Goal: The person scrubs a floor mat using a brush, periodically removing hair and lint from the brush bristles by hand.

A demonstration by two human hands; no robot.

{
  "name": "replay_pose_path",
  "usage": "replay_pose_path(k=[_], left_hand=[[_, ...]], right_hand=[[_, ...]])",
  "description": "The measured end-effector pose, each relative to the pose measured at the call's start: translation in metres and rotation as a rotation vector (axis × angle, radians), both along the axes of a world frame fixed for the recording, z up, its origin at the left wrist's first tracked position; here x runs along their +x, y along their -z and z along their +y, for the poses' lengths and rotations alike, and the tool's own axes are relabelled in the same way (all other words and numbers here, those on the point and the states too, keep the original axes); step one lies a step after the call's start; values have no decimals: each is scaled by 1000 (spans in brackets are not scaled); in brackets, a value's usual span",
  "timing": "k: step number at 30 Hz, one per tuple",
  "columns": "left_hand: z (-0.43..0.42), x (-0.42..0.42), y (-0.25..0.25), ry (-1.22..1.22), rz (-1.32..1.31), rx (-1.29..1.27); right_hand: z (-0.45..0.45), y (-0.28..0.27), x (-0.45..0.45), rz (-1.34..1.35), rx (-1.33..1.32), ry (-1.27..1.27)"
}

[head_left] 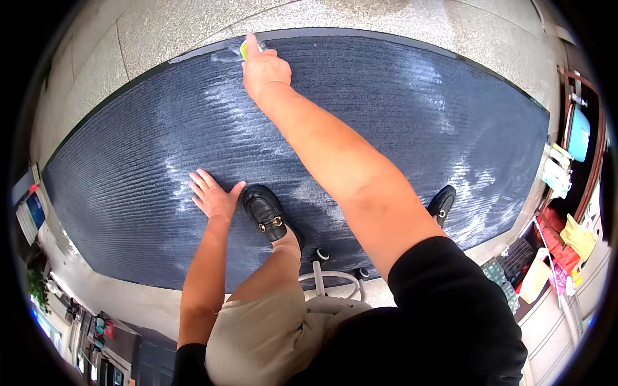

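Note:
A large dark ribbed mat [360, 96] covers the floor, with whitish foamy patches across it. Near the mat's far edge, my right hand [265, 67] is wrapped round a brush [244, 51], of which only a green part and a little of its edge show. My left hand [214, 196] lies on the mat with its fingers spread, just left of a black shoe [262, 211] with a gold buckle. It holds nothing.
My other shoe [441, 204] stands on the mat at right. Behind my feet is a wheeled stool base [318, 276]. A blue basin [578, 134], cloths [578, 237] and bags lie at the far right. Pale stone floor [154, 42] surrounds the mat.

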State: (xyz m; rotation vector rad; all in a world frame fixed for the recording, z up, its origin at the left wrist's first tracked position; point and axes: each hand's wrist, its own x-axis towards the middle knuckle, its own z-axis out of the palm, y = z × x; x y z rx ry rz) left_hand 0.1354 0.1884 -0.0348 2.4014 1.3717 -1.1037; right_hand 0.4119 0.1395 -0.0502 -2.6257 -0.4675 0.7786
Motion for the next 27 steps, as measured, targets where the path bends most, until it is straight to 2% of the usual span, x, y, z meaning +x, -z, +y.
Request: replay_pose_path(k=[2,4,7,9,10,12,16,17,20,23,25,27], left_hand=[[1,-2,2,-5,1,-1],[0,-3,1,-1,-22,1],[0,-1,0,6,-7,1],[0,0,2,13,-8,17],[-2,0,2,30,-12,26],[-2,3,3,29,-18,43],[-2,0,3,27,-10,41],[-2,-1,2,23,-16,34],[-1,0,-1,16,-8,21],[-1,0,-2,4,-8,12],[-1,-3,0,10,-25,18],[1,-4,0,18,-15,10]], right_hand=[[-4,4,7,-34,13,-112],[-51,-1,32,-90,-26,-101],[-159,10,86,-262,-191,200],[-220,3,105,-234,-331,455],[-228,-1,104,-223,-378,555],[-207,3,94,-194,-307,673],[-58,-4,20,-42,-45,392],[-22,8,-1,-20,65,278],[44,2,-33,105,50,-147],[3,0,-10,37,32,-235],[-66,1,20,-123,-32,-151],[-153,10,59,-281,-152,35]])
